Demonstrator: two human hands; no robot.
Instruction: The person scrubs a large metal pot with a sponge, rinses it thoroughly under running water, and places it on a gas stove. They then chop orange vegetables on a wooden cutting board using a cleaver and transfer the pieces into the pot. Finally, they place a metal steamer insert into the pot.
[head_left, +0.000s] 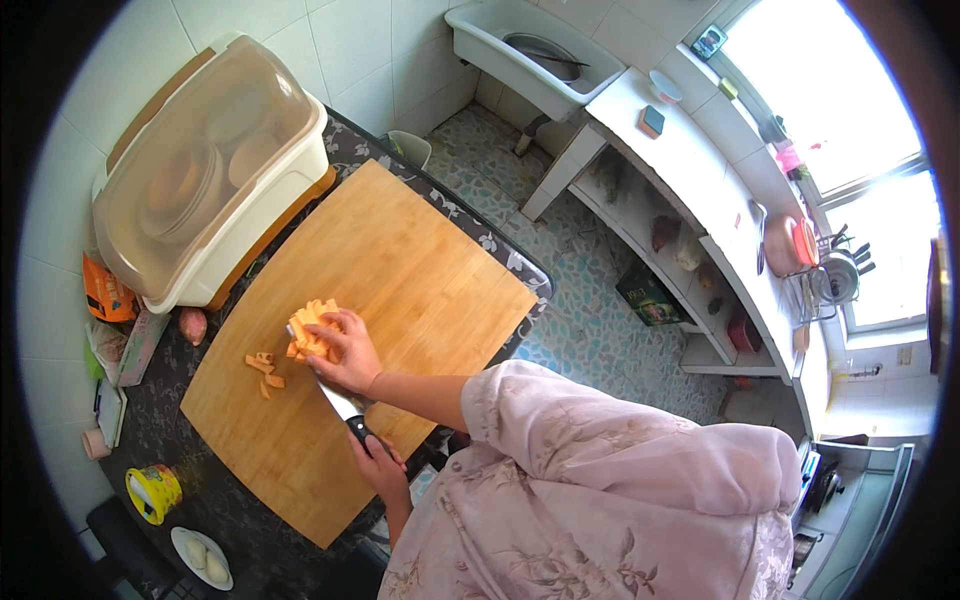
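My left hand (381, 469) grips the black handle of a kitchen knife (341, 401) with a broad steel blade. The blade points up and left, and its far part runs beneath a heap of cut orange vegetable pieces (311, 330). Fingers and thumb of my right hand (349, 352) close around this heap from the right side. A few loose orange pieces (264, 369) lie to the left of the heap. All of this is over a large wooden cutting board (405, 255). Whether the heap touches the board is hidden.
A lidded dish box (217, 172) stands beyond the board, with a pink-skinned tuber (193, 327) by it. Left on the dark patterned tablecloth (247, 517) are a yellow tub (154, 493) and a plate with white food (201, 559). A sink (480, 37) and white counter (697, 169) lie across the floor.
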